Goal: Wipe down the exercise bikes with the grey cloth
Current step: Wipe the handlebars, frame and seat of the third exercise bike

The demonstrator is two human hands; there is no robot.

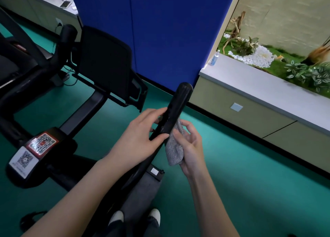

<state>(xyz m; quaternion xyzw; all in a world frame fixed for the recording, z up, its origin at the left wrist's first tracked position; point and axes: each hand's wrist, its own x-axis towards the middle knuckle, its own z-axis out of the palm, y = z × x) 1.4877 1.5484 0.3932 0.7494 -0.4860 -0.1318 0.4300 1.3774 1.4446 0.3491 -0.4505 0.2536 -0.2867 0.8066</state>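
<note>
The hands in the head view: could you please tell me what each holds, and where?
The left hand grips the black handlebar mid-length; the right hand holds the grey cloth by its lower end, top against the bar.

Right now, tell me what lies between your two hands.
The black handlebar runs between them: the left hand grips it, and the right hand holds the grey cloth against its other side, as the head view shows.

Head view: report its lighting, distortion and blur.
In the head view, wide-angle distortion tilts the blue partition and white ledge; the black handlebar is dim, with faint sheen; the planter is brightest; the grey cloth, left hand and right hand look reasonably sharp.
</note>
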